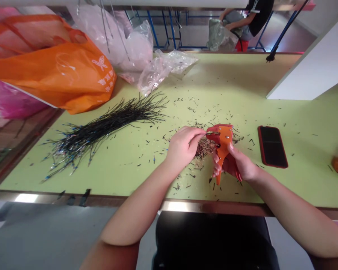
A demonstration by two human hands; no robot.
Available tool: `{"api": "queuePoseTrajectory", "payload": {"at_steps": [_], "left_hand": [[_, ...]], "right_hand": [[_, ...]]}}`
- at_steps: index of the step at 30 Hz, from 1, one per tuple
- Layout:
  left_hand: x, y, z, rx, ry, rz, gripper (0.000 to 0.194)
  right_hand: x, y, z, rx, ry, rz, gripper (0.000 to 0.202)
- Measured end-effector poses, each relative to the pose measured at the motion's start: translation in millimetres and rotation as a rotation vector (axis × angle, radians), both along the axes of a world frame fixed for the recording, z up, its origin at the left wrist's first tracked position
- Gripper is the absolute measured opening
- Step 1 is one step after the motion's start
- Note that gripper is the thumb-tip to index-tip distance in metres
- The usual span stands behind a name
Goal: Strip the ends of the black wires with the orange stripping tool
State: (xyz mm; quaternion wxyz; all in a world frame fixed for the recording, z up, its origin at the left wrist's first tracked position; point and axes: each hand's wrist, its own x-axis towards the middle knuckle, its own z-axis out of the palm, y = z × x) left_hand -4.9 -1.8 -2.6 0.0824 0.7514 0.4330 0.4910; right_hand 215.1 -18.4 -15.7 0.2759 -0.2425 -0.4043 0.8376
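My right hand (244, 164) is wrapped around the handles of an orange and red wire stripper (224, 141), held above the green table with its jaws facing left. My left hand (183, 147) is pinched at those jaws, with a short dark stretch of wire (211, 133) showing between the fingertips and the tool. The rest of that wire is hidden. Below both hands lies a heap of dark cut scraps (204, 148). To the left rests a long bundle of black wires (107, 122), many with blue or silvery ends.
A phone (273, 146) lies right of my right hand. At the back left stand an orange bag (53, 75) and clear plastic bags (163, 69). A white panel (307, 71) rises at the right. Beyond the table, another person (253, 22) handles a plastic bag.
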Motion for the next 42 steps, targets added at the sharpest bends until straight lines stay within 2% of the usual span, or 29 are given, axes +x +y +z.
{"api": "queuePoseTrajectory", "payload": {"at_steps": [13, 21, 25, 28, 30, 32, 34, 35, 37, 42], "left_hand": [[-3.0, 0.2, 0.4, 0.067, 0.157, 0.044, 0.010], [-6.7, 0.7, -1.1, 0.025, 0.298, 0.022, 0.028], [-6.6, 0.4, 0.8, 0.007, 0.309, 0.026, 0.031], [-14.4, 8.2, -0.3, -0.018, 0.232, 0.082, 0.031], [-23.3, 16.7, -1.4, -0.036, 0.129, 0.194, 0.023], [-30.3, 22.9, -1.6, -0.037, 0.058, 0.297, 0.015], [-30.1, 23.0, -0.7, -0.012, 0.055, 0.303, 0.013], [-26.7, 20.3, 0.1, 0.006, 0.074, 0.278, 0.013], [-15.3, 10.6, 1.8, 0.041, 0.135, 0.208, 0.013], [8.7, -14.6, 5.1, 0.123, 0.253, 0.079, 0.015]], "right_hand": [[-7.3, -3.1, -0.3, 0.068, -0.154, -0.091, 0.060], [-18.2, -8.2, -7.1, 0.180, -0.203, -0.188, 0.060], [-20.8, -10.0, -11.8, 0.206, -0.213, -0.212, 0.059], [-13.6, -9.2, -3.5, 0.270, -0.128, -0.233, 0.055], [-5.0, -5.9, 9.0, 0.328, -0.035, -0.338, 0.051], [2.8, -0.8, 21.9, 0.365, 0.010, -0.514, 0.049], [6.0, 3.5, 28.6, 0.372, -0.019, -0.631, 0.048], [5.6, 4.6, 28.5, 0.373, -0.037, -0.647, 0.048], [1.3, 3.9, 21.8, 0.374, -0.049, -0.611, 0.048], [-12.8, -7.6, -1.0, 0.349, -0.068, -0.354, 0.054]]}}
